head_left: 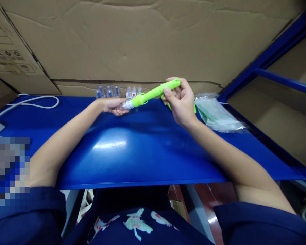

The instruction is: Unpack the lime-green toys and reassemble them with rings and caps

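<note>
A bright green tube-shaped handle (153,93) is held level above the blue table (142,149). My right hand (181,102) is closed round its right end, with a second green piece partly hidden behind the fingers. My left hand (113,104) is curled round a small clear tip (126,104) fitted at the handle's left end. Both hands hover near the table's far side.
Several small clear bottles (109,91) and white-capped pieces (134,92) stand in a row against the cardboard wall (142,41). A clear plastic bag (216,114) lies at the right. A white cable (38,102) loops at the far left. A blue frame rail (283,81) runs along the right.
</note>
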`<state>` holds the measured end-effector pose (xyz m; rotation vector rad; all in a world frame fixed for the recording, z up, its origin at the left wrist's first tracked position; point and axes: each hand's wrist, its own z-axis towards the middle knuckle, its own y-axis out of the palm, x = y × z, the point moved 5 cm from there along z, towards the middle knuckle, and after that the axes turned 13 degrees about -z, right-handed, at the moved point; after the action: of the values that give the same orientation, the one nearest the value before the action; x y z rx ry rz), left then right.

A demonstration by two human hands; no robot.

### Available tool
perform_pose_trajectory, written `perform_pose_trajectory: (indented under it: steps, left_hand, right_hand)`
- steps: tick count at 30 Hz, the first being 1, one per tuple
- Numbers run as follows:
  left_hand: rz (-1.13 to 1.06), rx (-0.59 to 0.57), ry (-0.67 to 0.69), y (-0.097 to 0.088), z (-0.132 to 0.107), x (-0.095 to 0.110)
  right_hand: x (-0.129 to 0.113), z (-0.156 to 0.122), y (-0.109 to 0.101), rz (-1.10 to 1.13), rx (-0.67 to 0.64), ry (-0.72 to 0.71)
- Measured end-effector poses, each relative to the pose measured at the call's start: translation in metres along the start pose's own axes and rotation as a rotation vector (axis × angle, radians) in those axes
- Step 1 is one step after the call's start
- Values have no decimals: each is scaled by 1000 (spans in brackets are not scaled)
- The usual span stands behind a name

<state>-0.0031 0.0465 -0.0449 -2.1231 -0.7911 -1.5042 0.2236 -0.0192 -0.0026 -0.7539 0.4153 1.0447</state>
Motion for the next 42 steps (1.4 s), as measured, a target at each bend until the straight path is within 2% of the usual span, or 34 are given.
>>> perform_pose_trajectory:
  steps: [3,8,11,15,21,27,31,34,38,42]
  left_hand:
    - [-167,-157,-129,26,8,-12]
    - [-347,-151,-101,49,20,-16]
    - [-409,-98,-72,48,22,-13]
    - [-415,36,21,29,19,-3]
    - [-73,244,23,-7,5,0]
    - [315,442,187,-21,-4,18]
    - [560,609,299,-24,-9,31]
    - [716,691,372,-21,-12,37]
    - [844,705,407,-14,-10,35]
    - [874,719,450,-9,-9,34]
  right_hand:
    - [13,9,-9,43,8,25]
    - [12,21,-32,72,188,-84]
    - [15,26,-40,63,277,-89]
    - [29,29,-40,19,282,-45]
    - [41,28,-39,67,288,-65]
    - [41,28,-35,37,260,-67]
    - [39,26,-33,-1,235,-56]
    - [39,24,-32,-52,195,-23]
    - [38,22,-29,-84,132,-9]
    - [37,22,-29,-67,137,-6]
